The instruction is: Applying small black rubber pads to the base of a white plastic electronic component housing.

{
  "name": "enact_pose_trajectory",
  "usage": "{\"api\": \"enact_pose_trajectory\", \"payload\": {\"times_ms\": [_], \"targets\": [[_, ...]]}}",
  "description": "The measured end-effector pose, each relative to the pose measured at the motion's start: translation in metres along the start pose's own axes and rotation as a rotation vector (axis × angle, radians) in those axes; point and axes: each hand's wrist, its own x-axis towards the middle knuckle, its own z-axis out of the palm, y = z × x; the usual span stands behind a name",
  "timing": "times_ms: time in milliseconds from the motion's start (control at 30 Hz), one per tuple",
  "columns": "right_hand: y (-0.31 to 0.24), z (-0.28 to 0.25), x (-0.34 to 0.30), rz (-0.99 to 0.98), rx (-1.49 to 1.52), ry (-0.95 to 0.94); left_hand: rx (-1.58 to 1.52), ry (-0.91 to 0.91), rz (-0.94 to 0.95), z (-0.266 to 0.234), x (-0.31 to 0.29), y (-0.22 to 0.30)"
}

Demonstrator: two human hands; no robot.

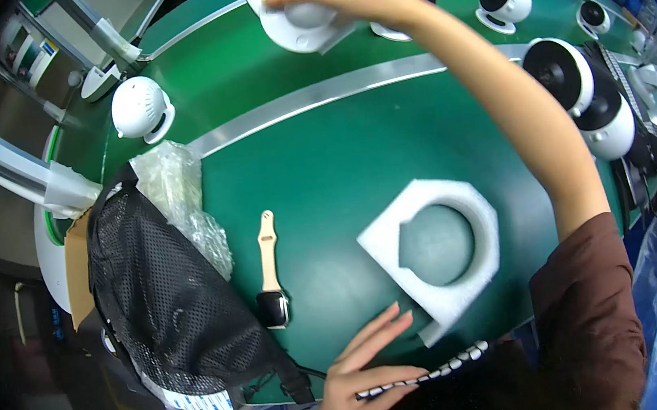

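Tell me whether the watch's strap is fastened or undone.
Undone: the pale strap stretches straight out from the dark-faced watch, with no closed loop showing.

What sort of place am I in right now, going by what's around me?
Probably a factory assembly or packing line: similar white round devices stand along what looks like a green conveyor, and a white foam insert lies on the green workbench.
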Motion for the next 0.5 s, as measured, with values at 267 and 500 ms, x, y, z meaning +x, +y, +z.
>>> {"api": "enact_pose_trajectory", "payload": {"times_ms": [267,500], "targets": [[-0.115,-0.124,-0.065,0.417,0.102,-0.189,-0.005,0.080,0.051,0.014,-0.005,-0.002],[-0.129,-0.094,-0.137,0.557,0.174,-0.398,-0.017,0.193,0.034,0.023,-0.011,0.006]]}}
